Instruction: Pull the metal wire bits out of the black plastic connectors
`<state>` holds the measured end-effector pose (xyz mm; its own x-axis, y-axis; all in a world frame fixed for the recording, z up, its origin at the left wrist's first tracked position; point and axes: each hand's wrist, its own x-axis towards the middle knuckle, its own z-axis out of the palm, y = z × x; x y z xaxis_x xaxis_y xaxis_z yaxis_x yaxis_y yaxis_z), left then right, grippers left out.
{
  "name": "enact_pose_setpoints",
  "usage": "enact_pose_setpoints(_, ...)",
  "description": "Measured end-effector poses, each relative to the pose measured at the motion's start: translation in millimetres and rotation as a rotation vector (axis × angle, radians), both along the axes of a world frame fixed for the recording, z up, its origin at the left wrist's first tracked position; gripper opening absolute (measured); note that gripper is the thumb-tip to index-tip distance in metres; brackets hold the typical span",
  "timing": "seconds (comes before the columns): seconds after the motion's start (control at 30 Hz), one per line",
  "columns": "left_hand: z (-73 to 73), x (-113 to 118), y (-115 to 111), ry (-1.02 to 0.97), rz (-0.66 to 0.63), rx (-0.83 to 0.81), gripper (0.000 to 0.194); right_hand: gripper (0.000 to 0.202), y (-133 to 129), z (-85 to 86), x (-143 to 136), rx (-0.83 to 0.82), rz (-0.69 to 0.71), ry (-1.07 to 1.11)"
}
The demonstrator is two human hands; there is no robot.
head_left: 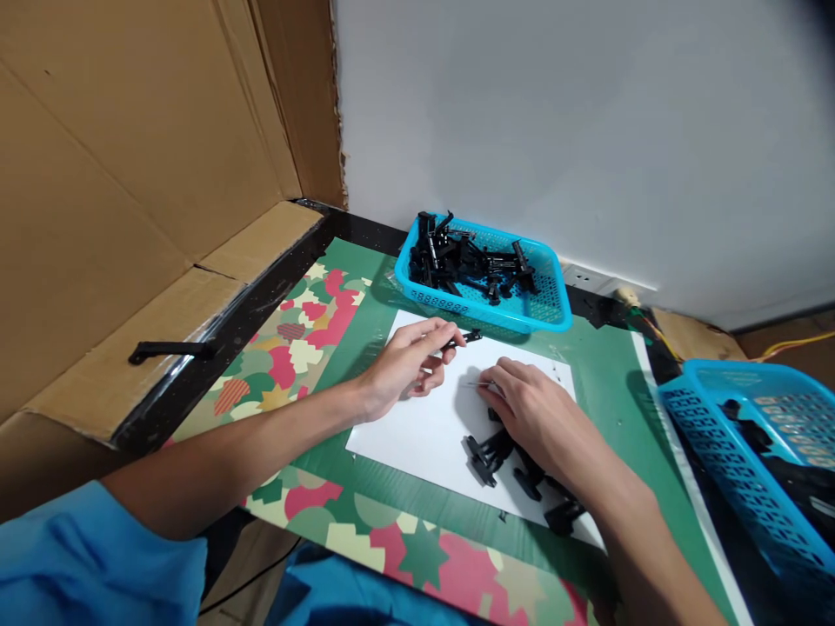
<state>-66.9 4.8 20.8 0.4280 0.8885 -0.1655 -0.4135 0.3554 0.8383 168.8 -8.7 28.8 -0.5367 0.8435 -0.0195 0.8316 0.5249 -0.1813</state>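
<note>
Slender black plastic part (473, 336), over the far half of the white sheet (410, 435), juts rightward lengthwise from your left hand (405, 363), whose fingertips clamp it, while your right hand (531, 400), near its free end, pinches a thin pin-like piece (478, 383).

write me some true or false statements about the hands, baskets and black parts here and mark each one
1. The left hand has a black part in its grip. True.
2. The basket beyond the hands is empty. False: that blue basket holds many black pieces.
3. A white sheet lies on the green patterned cover. True.
4. The right hand is inside a basket. False: the right hand is over the sheet, pinching a thin object.
5. A second blue basket stands at the right. True.
</note>
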Motion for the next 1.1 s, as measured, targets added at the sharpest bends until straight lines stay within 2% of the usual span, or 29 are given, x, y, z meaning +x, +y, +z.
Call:
enact_pose_setpoints(0.2, 2.6, -0.2, -0.7, 0.066, 0.019, 0.040, 0.034, 0.017, -0.3, -4.8, 7.8, 0.062, 0.023, -0.134)
enact_pose_setpoints(0.3, 1.6, 0.3, -1.0, 0.079, 0.014, 0.063, 0.032, 0.017, 2.7, -4.7, 14.3, 0.050, -0.022, -0.092)
enact_pose_setpoints(0.4, -1.5, 0.4, -1.8, 0.127, 0.001, 0.097, 0.034, 0.016, 1.1, 4.5, 15.4, -0.021, -0.129, 0.145)
enact_pose_setpoints(0.53, -3.3, 1.0, -5.0, 0.256, -0.069, 0.172, 0.041, 0.020, -10.0, 21.9, 2.4, -0.204, -0.225, 0.669)
enact_pose_setpoints(0.6, -2.3, 2.5, -7.4, 0.306, -0.083, 0.228, 0.042, 0.022, -15.6, 25.4, -8.0, -0.224, -0.273, 0.885)
enact_pose_setpoints(0.67, -1.0, 4.9, -9.8, 0.322, -0.069, 0.265, 0.040, 0.023, -19.0, 24.0, -18.1, -0.214, -0.327, 1.010)
enact_pose_setpoints(0.77, -0.5, 8.7, -12.3, 0.318, -0.035, 0.335, 0.036, 0.027, -20.3, 17.4, -28.2, -0.249, -0.366, 1.051)
enact_pose_setpoints(0.9, -2.7, 11.3, -13.2, 0.360, 0.021, 0.452, 0.027, 0.029, -19.6, 11.0, -30.6, -0.275, -0.348, 1.024)
enact_pose_setpoints(1.1, -7.5, 7.4, -16.1, 0.541, 0.100, 0.635, 0.024, 0.023, -20.7, 17.0, -22.5, -0.209, -0.326, 0.883)
